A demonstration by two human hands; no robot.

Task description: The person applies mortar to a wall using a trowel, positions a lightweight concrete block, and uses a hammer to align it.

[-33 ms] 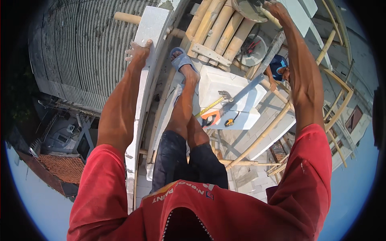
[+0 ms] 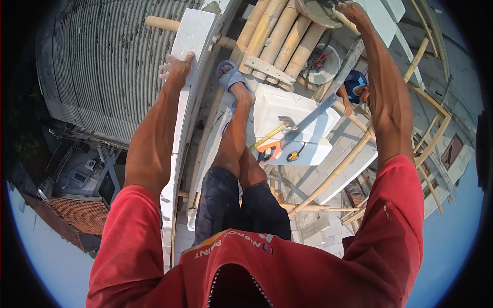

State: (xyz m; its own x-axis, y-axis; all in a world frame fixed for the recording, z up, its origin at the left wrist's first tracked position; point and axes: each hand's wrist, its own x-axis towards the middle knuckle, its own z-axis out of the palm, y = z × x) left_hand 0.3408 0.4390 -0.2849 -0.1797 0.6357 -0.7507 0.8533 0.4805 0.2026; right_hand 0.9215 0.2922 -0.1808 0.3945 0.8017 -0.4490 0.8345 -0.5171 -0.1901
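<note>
My left hand [image 2: 177, 68] rests on the edge of a white lightweight block [image 2: 194, 33] on top of the narrow wall, fingers spread over its outer side. Far to the right, my right hand [image 2: 355, 14] is stretched out with its fingers curled together beside a round tub [image 2: 321, 14] of grey mortar. What those fingers hold, if anything, is too small to make out. Between my arms, white blocks [image 2: 277, 110] carry a hammer [image 2: 272, 132], a handsaw [image 2: 308, 123] with an orange-and-black handle, and a yellow-and-black tape measure [image 2: 295, 156].
Bamboo poles [image 2: 280, 41] form a platform ahead of my sandalled foot [image 2: 233, 77]. A bucket [image 2: 326, 66] with tools stands beside them. Another person [image 2: 355, 86] is lower down among bamboo scaffolding [image 2: 336, 172]. A corrugated roof [image 2: 102, 72] lies beyond the wall.
</note>
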